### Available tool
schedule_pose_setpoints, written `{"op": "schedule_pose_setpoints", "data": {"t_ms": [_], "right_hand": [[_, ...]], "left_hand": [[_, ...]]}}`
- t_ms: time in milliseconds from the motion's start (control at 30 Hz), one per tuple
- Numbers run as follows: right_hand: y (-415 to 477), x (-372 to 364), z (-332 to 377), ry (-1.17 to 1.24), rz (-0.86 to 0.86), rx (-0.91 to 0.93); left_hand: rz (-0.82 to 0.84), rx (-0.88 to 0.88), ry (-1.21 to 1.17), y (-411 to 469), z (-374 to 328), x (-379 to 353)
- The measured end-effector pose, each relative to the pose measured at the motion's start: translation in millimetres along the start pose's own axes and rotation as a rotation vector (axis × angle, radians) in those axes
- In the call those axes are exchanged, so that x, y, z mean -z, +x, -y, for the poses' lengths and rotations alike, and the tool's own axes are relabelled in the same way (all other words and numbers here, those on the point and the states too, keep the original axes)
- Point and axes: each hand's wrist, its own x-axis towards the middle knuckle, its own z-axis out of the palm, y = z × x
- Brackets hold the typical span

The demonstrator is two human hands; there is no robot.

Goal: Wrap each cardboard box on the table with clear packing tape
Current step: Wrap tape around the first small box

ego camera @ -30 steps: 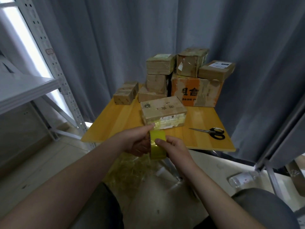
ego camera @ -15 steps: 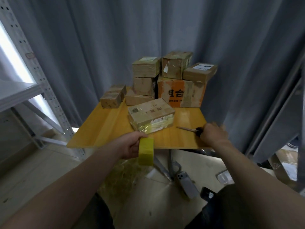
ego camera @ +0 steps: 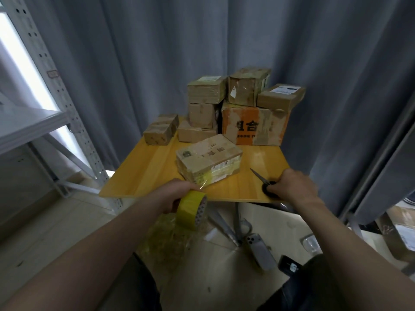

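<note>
Tape roll, yellow: gripped in my left hand, just off the surface's near edge. Half-wrapped box sits centre. My right hand curls round the scissors handles, blades resting on the surface.

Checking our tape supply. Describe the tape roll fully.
The tape roll looks yellow and translucent, wound on a brownish core whose end face points right. It stands on edge, tilted, in the air just below the near edge of the table. The left hand grips its upper side; a clear strip seems to run up toward the nearest box.
</note>
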Motion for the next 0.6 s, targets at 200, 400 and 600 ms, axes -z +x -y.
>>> {"op": "schedule_pose_setpoints", "data": {"t_ms": [200, 400, 600], "right_hand": [[-12, 10, 13, 0.307, -0.161, -0.008], [-31, 38, 76, 0.522, -0.208, 0.287], [-23, 13, 161, 0.252, -0.078, 0.551]], "left_hand": [[0.045, -0.012, 0.190, -7, -4, 25], [0.007, 0.036, 0.465, 2, -12, 58], [-0.181, -0.088, 0.295, 14, -18, 79]]}}
